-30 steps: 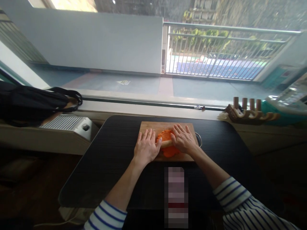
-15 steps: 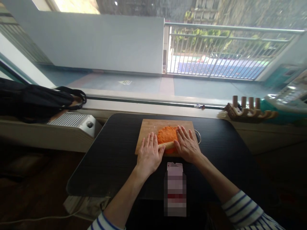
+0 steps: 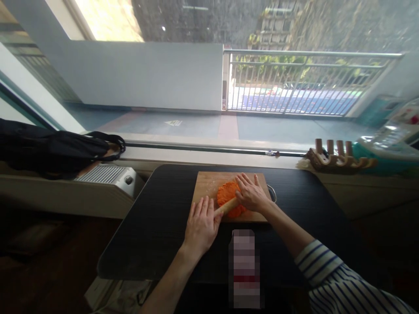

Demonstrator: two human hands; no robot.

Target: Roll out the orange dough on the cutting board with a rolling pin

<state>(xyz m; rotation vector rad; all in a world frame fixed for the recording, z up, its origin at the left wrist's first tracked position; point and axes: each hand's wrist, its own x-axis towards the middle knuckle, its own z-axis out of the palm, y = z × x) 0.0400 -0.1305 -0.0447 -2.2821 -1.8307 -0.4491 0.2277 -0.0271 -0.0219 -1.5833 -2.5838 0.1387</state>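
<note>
A wooden rolling pin (image 3: 228, 206) lies slantwise across a flattened piece of orange dough (image 3: 225, 192) on a wooden board (image 3: 205, 181). My left hand (image 3: 201, 224) rests on the pin's near left end, fingers stretched out flat and its thumb alongside the pin. Over the far right end lies my right hand (image 3: 251, 194), its fingers also extended and spread above the dough. Both palms hide the ends of the pin. The right hand covers part of the dough's right side.
The board is on a dark table (image 3: 157, 226). A metal handle (image 3: 272, 192) sticks out at its right. A pixelated pinkish object (image 3: 245, 266) sits near the table's front. A black bag (image 3: 55, 146), a white heater (image 3: 108, 179) and a wooden pegged rack (image 3: 337, 159) line the window side.
The rolling pin has turned to a steeper slant, its right end farther away, as my right hand shifted forward and left. The whole view has tilted up, so things appear lower.
</note>
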